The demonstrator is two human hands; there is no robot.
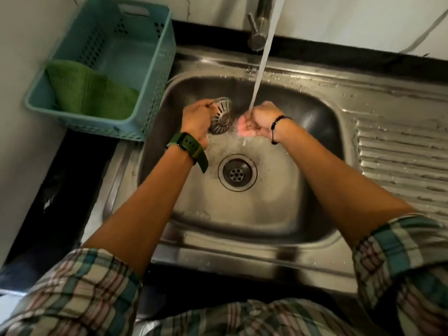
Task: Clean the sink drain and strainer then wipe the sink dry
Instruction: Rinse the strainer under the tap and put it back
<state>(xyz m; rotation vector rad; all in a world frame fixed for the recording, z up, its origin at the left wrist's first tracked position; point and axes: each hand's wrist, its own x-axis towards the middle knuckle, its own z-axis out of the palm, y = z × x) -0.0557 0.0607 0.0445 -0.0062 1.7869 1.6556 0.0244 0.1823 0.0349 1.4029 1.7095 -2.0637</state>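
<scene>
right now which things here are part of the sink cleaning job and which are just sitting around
In the job:
- strainer, held by the left hand
- right hand, cupped under the running water
- open drain
- sink
- faucet
- green cloth, likely for drying

Lying about:
- blue basket holding the cloth

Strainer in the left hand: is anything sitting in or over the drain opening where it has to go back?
Nothing visible blocks it. The drain lies open and bare below the strainer, which the left hand grips. The right hand is off to the side under the water stream.
</scene>
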